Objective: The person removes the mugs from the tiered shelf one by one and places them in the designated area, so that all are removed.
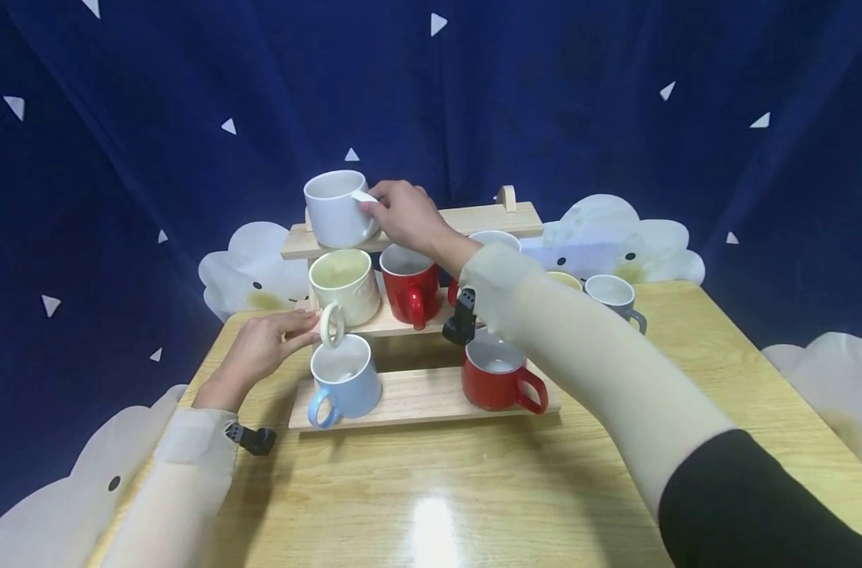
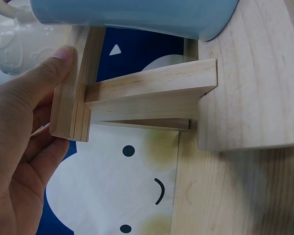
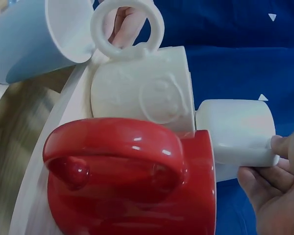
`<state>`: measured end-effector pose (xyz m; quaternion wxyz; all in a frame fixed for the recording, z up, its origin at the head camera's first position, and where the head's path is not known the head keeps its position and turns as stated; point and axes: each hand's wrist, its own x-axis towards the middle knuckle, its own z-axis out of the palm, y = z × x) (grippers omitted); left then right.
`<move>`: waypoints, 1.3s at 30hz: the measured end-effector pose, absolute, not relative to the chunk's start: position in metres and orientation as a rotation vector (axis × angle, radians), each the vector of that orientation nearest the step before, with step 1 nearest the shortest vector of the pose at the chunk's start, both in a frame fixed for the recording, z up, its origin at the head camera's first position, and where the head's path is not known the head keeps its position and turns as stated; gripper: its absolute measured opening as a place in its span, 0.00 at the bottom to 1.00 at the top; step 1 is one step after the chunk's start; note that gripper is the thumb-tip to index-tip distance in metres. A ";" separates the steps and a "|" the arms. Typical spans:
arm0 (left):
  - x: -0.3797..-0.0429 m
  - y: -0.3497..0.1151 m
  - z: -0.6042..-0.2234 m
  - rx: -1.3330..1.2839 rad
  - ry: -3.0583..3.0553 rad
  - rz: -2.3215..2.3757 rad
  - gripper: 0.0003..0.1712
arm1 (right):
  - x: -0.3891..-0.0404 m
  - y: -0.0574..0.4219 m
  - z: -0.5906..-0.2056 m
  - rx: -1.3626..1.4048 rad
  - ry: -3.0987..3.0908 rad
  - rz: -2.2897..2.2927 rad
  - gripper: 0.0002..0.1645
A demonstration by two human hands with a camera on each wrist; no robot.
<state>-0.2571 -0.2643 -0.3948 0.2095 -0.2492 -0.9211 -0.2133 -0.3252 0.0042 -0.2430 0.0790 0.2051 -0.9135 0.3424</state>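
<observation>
A white mug (image 1: 334,221) stands at the left end of the top board of a three-tier wooden rack (image 1: 419,394). My right hand (image 1: 405,217) pinches its handle; in the right wrist view the fingers lie right at the mug's rim. Lower left, my left hand (image 1: 263,347) grips the end of the middle board (image 2: 68,110), thumb above and fingers beneath. Beside that hand is a cream mug (image 1: 348,292) with a ring handle facing forward. A red mug (image 1: 422,296) is to its right, and a light blue mug (image 1: 356,390) sits on the bottom board.
Another red mug (image 1: 489,386) occupies the bottom board's right side. Behind my right forearm, a further mug (image 1: 498,239) on the middle tier is partly hidden. A grey mug (image 1: 610,292) and a yellow-rimmed mug (image 1: 565,279) stand on the table (image 1: 360,489) at right.
</observation>
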 end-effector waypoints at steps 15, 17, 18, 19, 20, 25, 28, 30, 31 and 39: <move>-0.257 -0.263 -0.393 -0.685 -2.589 -0.602 0.21 | -0.323 0.017 -0.240 0.574 -2.702 1.078 0.17; -0.256 -0.263 -0.393 -0.679 -2.597 -0.605 0.21 | -0.323 0.018 -0.240 0.577 -2.696 1.093 0.17; -0.255 -0.263 -0.393 -0.676 -2.600 -0.606 0.21 | -0.323 0.019 -0.241 0.578 -2.691 1.099 0.17; -0.255 -0.263 -0.393 -0.673 -2.603 -0.607 0.21 | -0.323 0.019 -0.241 0.578 -2.686 1.110 0.17; -0.255 -0.263 -0.393 -0.672 -2.604 -0.607 0.21 | -0.323 0.020 -0.241 0.576 -2.683 1.119 0.17; -0.255 -0.264 -0.392 -0.672 -2.602 -0.608 0.21 | -0.323 0.021 -0.241 0.556 -2.678 1.179 0.16; -0.254 -0.265 -0.393 -0.670 -2.605 -0.614 0.21 | -0.323 0.022 -0.243 0.540 -2.671 1.212 0.16; -0.253 -0.265 -0.393 -0.668 -2.606 -0.621 0.21 | -0.323 0.023 -0.244 0.526 -2.668 1.250 0.16; -0.253 -0.265 -0.393 -0.667 -2.606 -0.623 0.21 | -0.323 0.024 -0.244 0.518 -2.666 1.267 0.16; -0.253 -0.266 -0.394 -0.679 -2.578 -0.616 0.21 | -0.320 0.031 -0.242 0.499 -2.633 1.368 0.17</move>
